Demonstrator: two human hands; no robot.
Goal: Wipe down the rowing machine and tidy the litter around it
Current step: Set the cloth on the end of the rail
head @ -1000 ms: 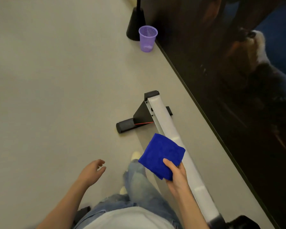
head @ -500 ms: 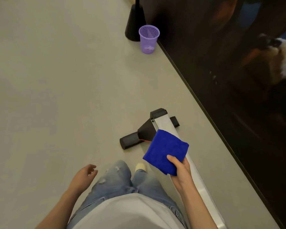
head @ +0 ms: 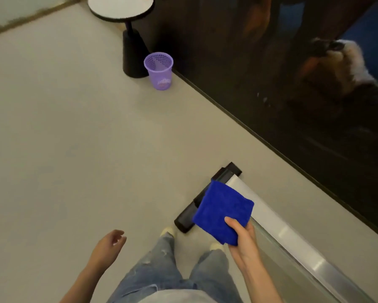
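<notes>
While the right hand (head: 242, 243) grips the folded blue microfibre cloth (head: 223, 211) by its near corner, thumb on top, the cloth sits over the far end of the rowing machine's long silver metal rail (head: 271, 221). The left hand (head: 107, 248) hangs empty, fingers loosely curled. A purple mesh plastic bin (head: 159, 71) stands well apart on the grey floor (head: 74, 138)
</notes>
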